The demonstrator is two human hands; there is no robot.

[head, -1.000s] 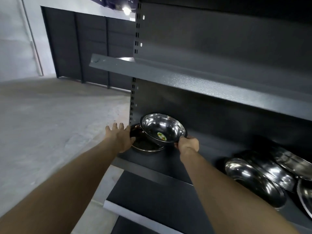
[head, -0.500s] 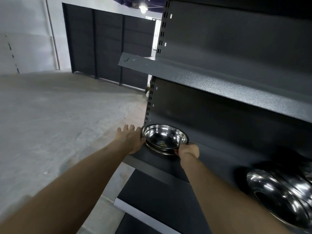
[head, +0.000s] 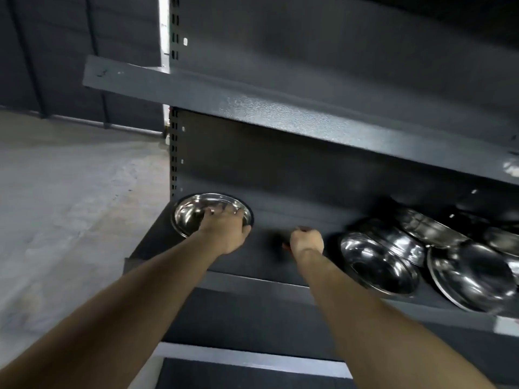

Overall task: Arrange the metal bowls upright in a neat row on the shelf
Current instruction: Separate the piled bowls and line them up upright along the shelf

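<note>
A steel bowl (head: 196,214) sits upright at the left end of the dark shelf (head: 252,262), about ten o'clock from the middle of the view, just beside the slotted upright post (head: 174,153); the left hand (head: 224,231) lies over its near right rim, fingers curled down into the bowl and thumb outside the rim, gripping it; the right hand (head: 307,241) floats over bare shelf at roughly twelve o'clock from the frame's centre, between the upright bowl and the heap, curled into a loose fist, with nothing visibly held; something small and dark shows at its knuckles, too blurred to name; at three o'clock a jumble of bowls (head: 438,248) crowds the right part of the same shelf, tilted and overlapping, leaning on one another; the nearest tilted bowl (head: 376,262) lies just beside the right hand, its mouth turned toward the camera; a second wide one (head: 471,279) overlaps it to the right; the upper shelf (head: 252,99) overhangs everything at twelve o'clock; a lower shelf (head: 252,357) juts out at six o'clock beneath the forearms; bare concrete floor (head: 70,206) spreads out at nine o'clock
</note>
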